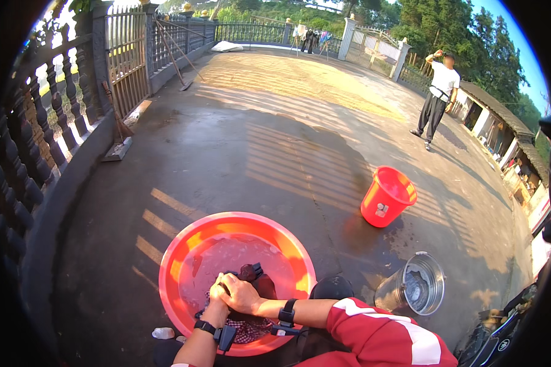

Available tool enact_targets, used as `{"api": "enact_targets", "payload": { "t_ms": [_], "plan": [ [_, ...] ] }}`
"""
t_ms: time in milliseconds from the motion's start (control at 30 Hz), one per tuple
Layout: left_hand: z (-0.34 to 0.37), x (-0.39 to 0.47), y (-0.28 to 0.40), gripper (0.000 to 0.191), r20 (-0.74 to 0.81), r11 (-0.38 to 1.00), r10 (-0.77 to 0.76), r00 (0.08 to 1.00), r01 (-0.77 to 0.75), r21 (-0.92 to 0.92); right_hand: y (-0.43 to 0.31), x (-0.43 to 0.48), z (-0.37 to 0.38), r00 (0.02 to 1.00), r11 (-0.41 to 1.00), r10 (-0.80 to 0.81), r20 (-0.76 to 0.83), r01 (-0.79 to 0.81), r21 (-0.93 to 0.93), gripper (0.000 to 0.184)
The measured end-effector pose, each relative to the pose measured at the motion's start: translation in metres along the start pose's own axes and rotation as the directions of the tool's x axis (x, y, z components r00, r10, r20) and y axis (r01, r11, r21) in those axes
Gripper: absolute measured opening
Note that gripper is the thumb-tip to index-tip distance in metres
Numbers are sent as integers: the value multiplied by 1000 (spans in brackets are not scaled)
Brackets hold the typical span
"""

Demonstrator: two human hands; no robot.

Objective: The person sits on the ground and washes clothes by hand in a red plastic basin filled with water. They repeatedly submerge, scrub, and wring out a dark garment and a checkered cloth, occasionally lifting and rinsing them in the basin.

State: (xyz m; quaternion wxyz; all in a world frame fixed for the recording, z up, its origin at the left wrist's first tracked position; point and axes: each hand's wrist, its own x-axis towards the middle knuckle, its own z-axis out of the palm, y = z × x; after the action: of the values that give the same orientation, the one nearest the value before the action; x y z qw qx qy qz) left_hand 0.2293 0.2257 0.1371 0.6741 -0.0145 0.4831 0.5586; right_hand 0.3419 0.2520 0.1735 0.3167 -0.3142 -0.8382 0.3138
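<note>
Both hands meet over a wide red plastic basin (170,275) that holds cloudy, sudsy water and wet clothes. My left hand (216,293) and my right hand (241,292) are closed together around dark wet cloth (264,286), pressing it between them. Most of the gripped part is hidden by the fingers. Below my wrists, a red-and-white checked garment (245,331) lies in the basin against its near side. Dark straps with small devices sit on both wrists.
Right of the basin stand a red plastic bucket (381,206) and a metal pail (392,291) with liquid. A small pale bottle (163,333) lies at lower left. A broom (119,119) leans by the balustrade (46,114). Grain (303,78) covers the far concrete; a person (441,87) stands beyond.
</note>
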Motion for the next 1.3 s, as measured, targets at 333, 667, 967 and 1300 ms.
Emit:
{"api": "enact_targets", "payload": {
  "t_ms": [333,667,967,1300],
  "plan": [
    [22,1,-29,42,-2,995,92,996,-92,-47,38,21,-12,926,928,372,-56,-373,-14,30],
    [26,-2,-24,40,81,999,27,996,-23,-47,25,15,-27,939,941,339,54,-339,-7,35],
    [16,-1,12,38,97,990,135,986,-130,-58,49,36,-54,905,966,171,389,-231,112,57],
    [17,-18,22,32,481,678,405,778,-608,413,50,33,-84,788,747,155,596,-488,451,25]
  ]
}}
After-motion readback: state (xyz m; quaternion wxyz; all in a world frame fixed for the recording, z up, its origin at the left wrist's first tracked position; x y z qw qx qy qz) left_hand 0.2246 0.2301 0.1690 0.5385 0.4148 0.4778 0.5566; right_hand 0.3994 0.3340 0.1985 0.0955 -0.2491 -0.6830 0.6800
